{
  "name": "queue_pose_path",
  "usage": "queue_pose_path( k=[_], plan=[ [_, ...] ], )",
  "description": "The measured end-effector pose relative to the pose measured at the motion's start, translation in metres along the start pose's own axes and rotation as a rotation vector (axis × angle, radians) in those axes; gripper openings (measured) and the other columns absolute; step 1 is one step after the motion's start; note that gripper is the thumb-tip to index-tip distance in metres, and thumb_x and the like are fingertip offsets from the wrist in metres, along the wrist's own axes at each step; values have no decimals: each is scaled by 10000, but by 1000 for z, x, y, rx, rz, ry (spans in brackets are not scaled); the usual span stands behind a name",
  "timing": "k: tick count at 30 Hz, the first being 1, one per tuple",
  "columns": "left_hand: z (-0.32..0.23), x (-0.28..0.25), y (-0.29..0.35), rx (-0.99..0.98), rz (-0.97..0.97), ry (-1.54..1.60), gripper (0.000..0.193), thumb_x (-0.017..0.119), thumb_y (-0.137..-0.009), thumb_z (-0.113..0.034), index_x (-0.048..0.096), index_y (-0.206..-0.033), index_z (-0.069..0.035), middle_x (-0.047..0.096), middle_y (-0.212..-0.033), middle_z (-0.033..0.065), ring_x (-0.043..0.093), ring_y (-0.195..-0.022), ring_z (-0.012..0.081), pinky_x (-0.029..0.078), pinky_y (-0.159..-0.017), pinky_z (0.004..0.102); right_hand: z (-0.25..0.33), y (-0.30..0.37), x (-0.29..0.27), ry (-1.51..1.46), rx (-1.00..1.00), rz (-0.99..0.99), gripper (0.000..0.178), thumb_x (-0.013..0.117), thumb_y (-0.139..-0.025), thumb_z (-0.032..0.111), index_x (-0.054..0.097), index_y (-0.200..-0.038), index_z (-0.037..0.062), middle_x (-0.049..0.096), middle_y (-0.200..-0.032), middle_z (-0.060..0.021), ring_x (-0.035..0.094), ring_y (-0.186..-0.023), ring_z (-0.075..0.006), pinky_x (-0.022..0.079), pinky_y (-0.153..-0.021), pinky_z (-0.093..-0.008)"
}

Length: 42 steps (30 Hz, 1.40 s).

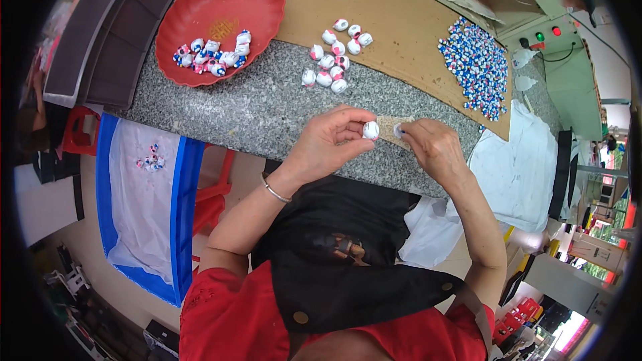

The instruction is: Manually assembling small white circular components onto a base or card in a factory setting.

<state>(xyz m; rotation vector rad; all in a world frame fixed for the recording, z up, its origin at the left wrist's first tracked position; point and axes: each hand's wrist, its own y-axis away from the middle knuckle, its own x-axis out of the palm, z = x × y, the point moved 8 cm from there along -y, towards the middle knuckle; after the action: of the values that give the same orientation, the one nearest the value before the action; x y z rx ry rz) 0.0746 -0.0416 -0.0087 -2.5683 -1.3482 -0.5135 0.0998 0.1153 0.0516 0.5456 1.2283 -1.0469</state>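
Observation:
My left hand (322,142) pinches a small white rounded toy piece (370,131) with a dark marking, between thumb and fingers. Close beside it, the fingertips of my right hand (436,150) are closed on a small white piece (398,130), partly covered by the fingers. Both hands are at the near edge of the speckled grey countertop (267,120). Between them lies a beige rough-textured strip (386,123), partly hidden by the hands. Beyond my left hand, several white toy pieces with pink parts (326,61) are grouped on the counter and cardboard.
A red scalloped bowl (180,13) at the left holds white, blue and pink pieces. Many small blue-and-white pieces (475,67) are heaped on the brown cardboard (401,47) at right. A blue-rimmed, lined crate (184,220) stands lower left; white cloth (515,167) lies at right.

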Motion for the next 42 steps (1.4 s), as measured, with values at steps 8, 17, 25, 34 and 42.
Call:
queue_pose_path(
  k=[8, 17, 25, 34, 42],
  plan=[
    [-5, 19, -3, 312, -80, -435, 327, 696, -811, 63, 628, -1127, 11, 615, -1108, 103, 647, -958, 158, 568, -813, 268, -17, 26, -4, -681, 545, -228, 164, 688, -879, 63, 669, -1030, 3, 699, -888, -65, 666, -764, -137, 532, -706, -263],
    [-9, 36, -7, 333, 84, -513, 357, 714, -804, 22, 652, -1154, -17, 644, -1052, 104, 651, -826, 155, 543, -699, 265, -11, 43, 13, -1009, 664, -99, 140, 689, -883, 58, 678, -1007, -7, 699, -889, -65, 654, -789, -108, 531, -716, -243],
    [19, 42, -3, -172, 233, -25, 292, 501, -1000, -107, 618, -1236, 18, 659, -872, 51, 629, -750, 94, 524, -705, 239, 18, 25, -12, -626, 336, -155, 121, 735, -818, 43, 708, -932, 11, 688, -800, -90, 667, -750, -158, 515, -660, -279],
    [-36, -23, -6, 59, 14, -364, 259, 559, -936, -18, 616, -1187, 4, 627, -1014, 68, 612, -849, 108, 516, -746, 264, -45, 18, -18, -520, 422, -277, 180, 639, -896, 54, 672, -1070, 24, 677, -947, -106, 660, -867, -226, 506, -778, -320],
    [-147, -133, 47, 438, -628, -1635, 288, 643, -839, -18, 627, -1126, -14, 626, -1081, 171, 586, -1007, 343, 468, -884, 418, -154, 47, -30, 215, 348, -131, 179, 587, -795, -49, 665, -945, 12, 627, -922, -167, 630, -865, -363, 509, -750, -419]
  ],
)
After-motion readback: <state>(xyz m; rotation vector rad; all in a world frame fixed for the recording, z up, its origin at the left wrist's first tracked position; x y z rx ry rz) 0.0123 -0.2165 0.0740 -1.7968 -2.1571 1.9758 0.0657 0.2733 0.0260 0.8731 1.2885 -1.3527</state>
